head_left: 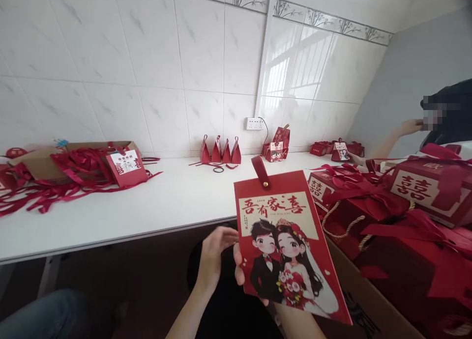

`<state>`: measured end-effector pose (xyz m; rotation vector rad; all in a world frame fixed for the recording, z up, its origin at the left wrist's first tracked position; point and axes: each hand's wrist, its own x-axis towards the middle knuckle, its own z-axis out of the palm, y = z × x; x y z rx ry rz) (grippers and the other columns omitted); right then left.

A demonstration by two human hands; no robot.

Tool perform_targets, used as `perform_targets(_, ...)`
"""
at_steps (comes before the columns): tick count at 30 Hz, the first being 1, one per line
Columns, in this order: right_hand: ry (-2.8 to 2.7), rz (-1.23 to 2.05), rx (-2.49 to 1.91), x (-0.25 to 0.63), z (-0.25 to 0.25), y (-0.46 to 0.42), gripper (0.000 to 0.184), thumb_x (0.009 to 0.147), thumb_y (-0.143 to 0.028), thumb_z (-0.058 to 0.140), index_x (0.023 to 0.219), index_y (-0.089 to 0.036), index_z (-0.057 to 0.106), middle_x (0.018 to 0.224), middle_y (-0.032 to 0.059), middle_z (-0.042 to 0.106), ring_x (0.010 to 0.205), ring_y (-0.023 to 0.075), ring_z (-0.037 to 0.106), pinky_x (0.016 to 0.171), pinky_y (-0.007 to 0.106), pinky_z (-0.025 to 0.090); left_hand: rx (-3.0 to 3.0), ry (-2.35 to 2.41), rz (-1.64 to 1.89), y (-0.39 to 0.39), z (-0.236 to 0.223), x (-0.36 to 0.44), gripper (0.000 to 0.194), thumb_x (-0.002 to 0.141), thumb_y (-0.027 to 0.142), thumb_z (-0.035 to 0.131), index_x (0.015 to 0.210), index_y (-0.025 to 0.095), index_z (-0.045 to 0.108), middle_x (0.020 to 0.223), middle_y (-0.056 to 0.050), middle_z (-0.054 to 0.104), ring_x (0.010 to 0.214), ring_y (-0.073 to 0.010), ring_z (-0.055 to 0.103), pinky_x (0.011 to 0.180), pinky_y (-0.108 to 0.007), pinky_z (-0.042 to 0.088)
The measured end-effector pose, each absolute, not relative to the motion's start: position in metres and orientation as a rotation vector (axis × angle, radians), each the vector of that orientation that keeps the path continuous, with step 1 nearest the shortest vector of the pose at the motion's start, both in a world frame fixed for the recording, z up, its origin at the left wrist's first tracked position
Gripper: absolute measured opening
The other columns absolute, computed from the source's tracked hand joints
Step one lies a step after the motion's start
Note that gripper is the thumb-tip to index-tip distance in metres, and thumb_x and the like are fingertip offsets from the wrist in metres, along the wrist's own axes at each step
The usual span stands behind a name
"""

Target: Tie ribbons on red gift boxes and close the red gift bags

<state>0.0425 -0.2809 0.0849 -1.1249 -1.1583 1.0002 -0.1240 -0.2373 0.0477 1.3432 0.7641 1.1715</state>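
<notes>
My right hand point(239, 265) holds a red wedding favor box point(283, 245) upright in front of me, mostly hidden behind it with fingertips showing at its left edge and bottom. The box looks flat-faced, with a cartoon bride and groom, red lettering and a red strap loop point(260, 172) fixed by a gold stud at the top. Just left of the box is my left hand point(213, 255), fingers loosely extended toward its edge and apparently empty; the fingertips come close to the box, and I cannot tell whether they touch it.
On the white table point(177, 196), several small red boxes point(221, 152) stand by a black ring point(218, 169). A carton point(37, 162) spills red ribbons point(73, 167) at left. Red gift boxes point(416, 186) fill a carton at right. Another person point(446, 113) sits far right.
</notes>
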Motion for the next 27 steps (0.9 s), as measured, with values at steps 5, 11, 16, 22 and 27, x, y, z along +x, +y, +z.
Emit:
perform_targets(5,-0.962,1.492,-0.92,0.023,0.072,-0.284,0.052,0.062,-0.066,0.064,0.082,-0.018,0.066,0.074,0.0074,0.068,0.062,0.0227,0.065,0.053,0.034,0.051,1.411,0.39,1.341,-0.211,0.118,-0.129,0.038,0.089,0.046,0.04,0.095,0.018,0.066,0.105,-0.008,0.066,0.107,-0.0229,0.057,0.089,-0.033,0.046)
perform_targets(11,-0.686,0.513,-1.056,0.029,0.067,-0.28,0.028,0.081,-0.048,0.061,0.09,-0.021,0.063,0.092,0.0039,0.068,0.074,0.0166,0.062,0.063,0.022,0.05,1.721,0.398,1.024,-0.18,0.172,-0.1,0.04,0.087,0.052,0.047,0.102,0.02,0.066,0.11,-0.007,0.065,0.108,-0.0234,0.057,0.095,-0.034,0.042)
perform_targets(16,-0.835,0.202,-1.293,0.053,0.067,-0.275,0.023,0.084,-0.042,0.058,0.085,-0.019,0.06,0.098,0.0068,0.064,0.083,0.0174,0.059,0.062,0.019,0.049,1.789,0.509,0.945,-0.148,0.176,-0.058,0.031,0.08,0.046,0.062,0.1,0.022,0.066,0.095,-0.004,0.069,0.092,-0.0189,0.063,0.081,-0.029,0.049)
perform_targets(22,-0.844,0.101,-1.388,0.066,0.064,-0.275,0.021,0.084,-0.039,0.056,0.081,-0.018,0.058,0.09,0.007,0.061,0.079,0.0165,0.059,0.057,0.018,0.049,1.796,0.491,1.075,-0.139,0.161,-0.024,0.024,0.079,0.041,0.063,0.083,0.019,0.07,0.083,-0.003,0.069,0.077,-0.0145,0.063,0.068,-0.023,0.049)
perform_targets(27,-0.861,0.075,-1.427,0.072,0.064,-0.283,0.017,0.085,-0.036,0.055,0.084,-0.019,0.057,0.093,0.007,0.059,0.081,0.0175,0.059,0.057,0.02,0.049,1.671,0.568,1.27,-0.149,0.149,-0.012,0.022,0.079,0.038,0.064,0.077,0.017,0.07,0.076,-0.003,0.068,0.072,-0.015,0.062,0.068,-0.024,0.05)
